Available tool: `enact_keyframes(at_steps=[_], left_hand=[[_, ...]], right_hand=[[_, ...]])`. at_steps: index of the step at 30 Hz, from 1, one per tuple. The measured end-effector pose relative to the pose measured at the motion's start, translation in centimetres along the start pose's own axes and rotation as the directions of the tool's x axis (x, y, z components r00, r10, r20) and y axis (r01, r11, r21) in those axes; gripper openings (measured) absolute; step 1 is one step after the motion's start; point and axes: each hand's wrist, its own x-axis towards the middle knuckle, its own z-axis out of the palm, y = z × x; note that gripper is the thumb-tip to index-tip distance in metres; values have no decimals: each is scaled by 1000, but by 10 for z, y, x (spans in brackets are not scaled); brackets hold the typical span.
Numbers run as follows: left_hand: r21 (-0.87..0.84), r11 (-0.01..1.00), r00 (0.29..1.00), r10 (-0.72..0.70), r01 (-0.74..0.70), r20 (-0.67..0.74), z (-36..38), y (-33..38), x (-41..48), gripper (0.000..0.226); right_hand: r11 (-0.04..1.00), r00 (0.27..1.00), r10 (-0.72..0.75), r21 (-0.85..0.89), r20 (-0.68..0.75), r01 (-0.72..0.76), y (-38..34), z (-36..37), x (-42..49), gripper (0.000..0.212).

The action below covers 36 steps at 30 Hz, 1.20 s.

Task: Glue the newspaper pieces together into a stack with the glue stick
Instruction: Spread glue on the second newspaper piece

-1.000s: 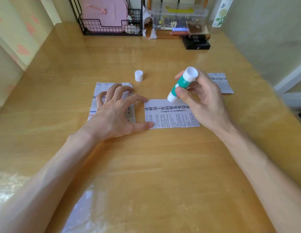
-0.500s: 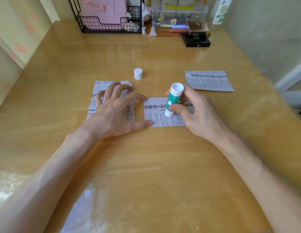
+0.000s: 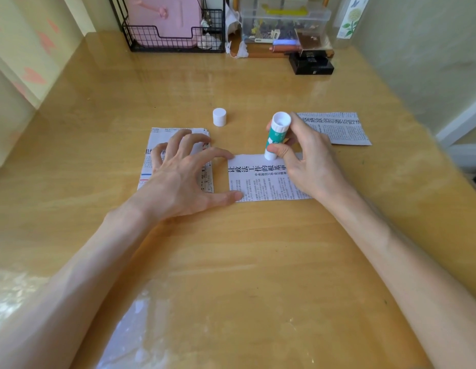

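Tabletop (image 3: 231,262) of glossy wood under newspaper piece (image 3: 252,182), pale wall (image 3: 423,43) at right.

Single head view, from above the near table (image 3: 231,262) edge; faces forward and down; close.

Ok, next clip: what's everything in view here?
Wooden table: one, honey-yellow, under everything.
Left newspaper stack: one, white printed, left of centre.
Middle newspaper piece: one, white printed, centre.
Right newspaper piece: one, white printed, far right.
Round plastic cap: one, white, behind papers.
Plastic glue stick: one, green-white, tip on middle piece.
Wire basket: one, black, back edge.
Clear plastic box: one, transparent, back edge.
Left hand: one, bare, pressing stack.
Right hand: one, bare, gripping glue stick.
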Motion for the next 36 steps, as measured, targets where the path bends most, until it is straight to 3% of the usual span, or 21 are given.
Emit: enact_keyframes(at_steps=[3,8,10,14,16,21,36], left_hand=[[-1,1000,1000,-1,1,1,0,0,0,84],[-7,1000,1000,2,-2,3,-1,0,0,85],[-7,1000,1000,0,0,4,0,0,0,85],[-1,1000,1000,-4,4,1,0,0,0,87],[-3,1000,1000,-2,2,1,0,0,0,86],[-1,1000,1000,-2,2,2,0,1,0,85],[2,1000,1000,-7,7,6,0,1,0,88]], right_hand=[[1000,998,-13,2,-63,13,2,5,-2,16],[980,945,66,200,-320,-1,-4,-14,-4,19],[968,965,75,252,-253,-9,-7,-27,-7,21],[959,996,75,272,44,-84,-13,-24,-28,31],[968,992,80,232,93,-100,-12,-19,-37,26],[997,996,36,61,85,-41,-11,-14,-37,24],[999,999,33,-34,-28,-34,1,-3,-5,16]])
